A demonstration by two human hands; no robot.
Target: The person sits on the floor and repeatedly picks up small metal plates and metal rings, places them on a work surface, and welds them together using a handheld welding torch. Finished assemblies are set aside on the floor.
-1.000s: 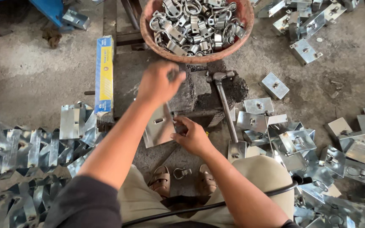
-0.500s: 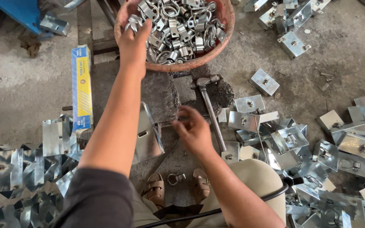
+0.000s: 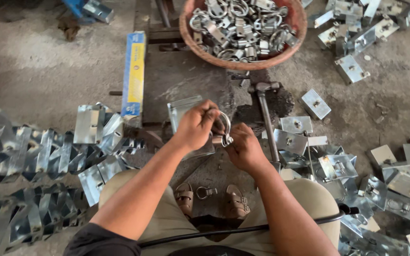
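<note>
My left hand [image 3: 196, 125] grips a shiny metal ring clamp [image 3: 223, 129] in front of me. My right hand [image 3: 244, 148] meets it from below and pinches the clamp's threaded end. Both hands hover over a bent metal bracket [image 3: 182, 110] that lies on a dark steel block [image 3: 181, 85]. A round reddish basin [image 3: 243, 59] filled with several more ring clamps sits beyond the block. A hammer [image 3: 264, 109] lies just right of my hands.
Stacks of folded zinc brackets [image 3: 39, 156] spread at left. Loose square plates with bolts [image 3: 338, 161] lie at right. A blue and yellow box [image 3: 134, 73] rests by the block. One spare ring [image 3: 205, 192] lies between my sandalled feet. A black cable [image 3: 262, 227] crosses my lap.
My left hand reached into the basin, took a ring clamp and came back to the block. My right hand rose to meet it.
</note>
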